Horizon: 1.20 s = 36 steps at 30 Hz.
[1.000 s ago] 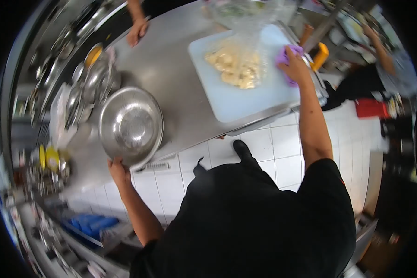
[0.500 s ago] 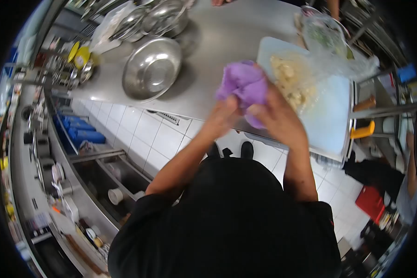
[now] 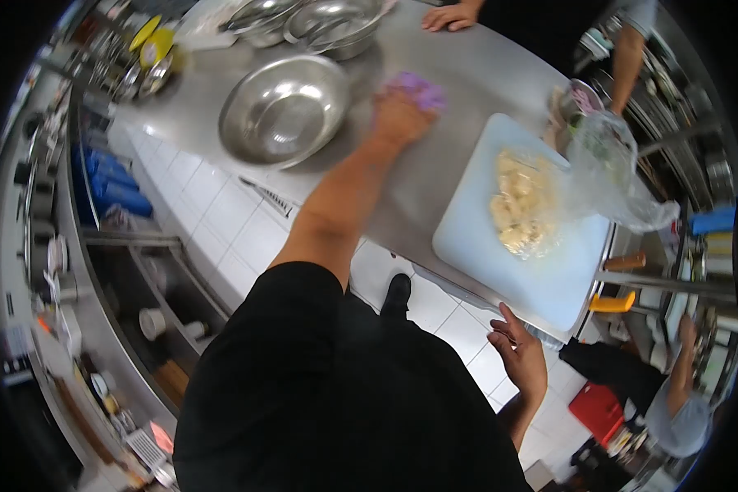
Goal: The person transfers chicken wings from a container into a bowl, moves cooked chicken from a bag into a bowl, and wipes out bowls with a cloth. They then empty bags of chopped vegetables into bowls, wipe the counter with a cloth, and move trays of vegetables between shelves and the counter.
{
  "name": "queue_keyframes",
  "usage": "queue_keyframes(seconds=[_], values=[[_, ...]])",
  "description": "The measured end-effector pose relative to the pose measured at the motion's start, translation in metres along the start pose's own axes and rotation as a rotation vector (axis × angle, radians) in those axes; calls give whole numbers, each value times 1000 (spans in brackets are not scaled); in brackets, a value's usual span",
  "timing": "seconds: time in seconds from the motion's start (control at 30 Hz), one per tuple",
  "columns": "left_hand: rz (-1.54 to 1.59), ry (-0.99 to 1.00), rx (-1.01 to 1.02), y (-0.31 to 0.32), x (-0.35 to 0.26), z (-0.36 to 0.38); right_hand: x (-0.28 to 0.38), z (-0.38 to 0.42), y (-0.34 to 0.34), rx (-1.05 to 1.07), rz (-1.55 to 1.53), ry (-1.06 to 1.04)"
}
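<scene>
My left hand [image 3: 402, 119] reaches far across the steel table [image 3: 410, 184] and presses a crumpled purple cloth [image 3: 419, 87] against its surface, fingers closed over it. Left of that hand rests a wide metal bowl [image 3: 291, 123] with nothing visible inside. My right hand [image 3: 521, 354] hangs free at the table's near edge, fingers apart and bent, holding nothing. Closest to it is a pale blue cutting board [image 3: 467, 217], on which lies pale, lumpy food [image 3: 521, 201] that looks wrapped in clear plastic.
More metal bowls [image 3: 336, 29] stand at the far left. A clear plastic bag [image 3: 607, 156] droops over the board's far corner. Opposite, a person's hand [image 3: 451, 16] leans on the table. Another person [image 3: 676, 418] is at lower right. A yellow handle [image 3: 613, 302] juts out beside the board.
Both hands held the purple cloth near the table's front edge. Now only my left hand has it, further out on the table. My right hand has let go and dropped back toward my body.
</scene>
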<state>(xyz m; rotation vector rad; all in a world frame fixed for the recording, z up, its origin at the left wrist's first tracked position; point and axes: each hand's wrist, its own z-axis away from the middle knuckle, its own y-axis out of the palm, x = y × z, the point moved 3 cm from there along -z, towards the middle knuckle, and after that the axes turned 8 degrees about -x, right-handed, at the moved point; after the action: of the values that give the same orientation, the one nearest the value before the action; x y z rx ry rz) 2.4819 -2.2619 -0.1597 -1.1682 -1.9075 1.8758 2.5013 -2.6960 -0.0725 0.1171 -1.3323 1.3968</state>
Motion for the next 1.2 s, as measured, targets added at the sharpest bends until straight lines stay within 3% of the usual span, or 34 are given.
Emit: queue_keyframes(seconds=[0.1,0.13,0.23,0.3,0.37,0.43,0.5,0.6,0.67,0.7,0.77,0.83,0.9,1.0,1.03,1.07,1.1,1.13,1.2], values=[[97,260,-185,40,-19,57,23,-32,25,131,-12,-191],[-15,329,-299,32,-31,91,39,-50,35,158,-4,-278],[113,334,-241,2,-10,151,100,-100,76,218,36,-535],[196,337,-289,-10,22,169,156,-143,105,169,-18,-627],[121,313,-204,-25,38,179,181,-218,152,-136,99,-735],[82,318,-170,-34,50,184,228,-261,181,-190,29,-431],[89,360,-185,-32,54,182,254,-295,209,60,-154,-142],[223,395,-242,-46,80,183,278,-323,231,-114,12,-200],[405,290,-273,-67,141,175,297,-294,214,-314,120,-527],[503,235,-282,-76,173,175,316,-262,197,-285,86,-507],[582,20,149,-85,261,148,286,-257,159,-384,90,-526],[-38,224,-177,-119,315,110,290,-217,131,-443,-90,-472],[-77,174,-279,-138,377,58,280,-186,120,-587,-146,-452],[-208,-92,-420,-132,502,-19,260,-155,124,-667,-56,-285],[-181,-279,-337,-171,529,-25,249,-152,127,-654,-33,-263],[-254,-309,-538,-160,595,-24,239,-147,128,-709,142,-208],[-157,-505,-349,-230,621,1,222,-143,131,-752,125,-154],[-297,-499,-467,-220,673,16,202,-145,130,-764,100,-110],[-465,-526,-440,-224,700,45,181,-149,126,-783,80,-116]])
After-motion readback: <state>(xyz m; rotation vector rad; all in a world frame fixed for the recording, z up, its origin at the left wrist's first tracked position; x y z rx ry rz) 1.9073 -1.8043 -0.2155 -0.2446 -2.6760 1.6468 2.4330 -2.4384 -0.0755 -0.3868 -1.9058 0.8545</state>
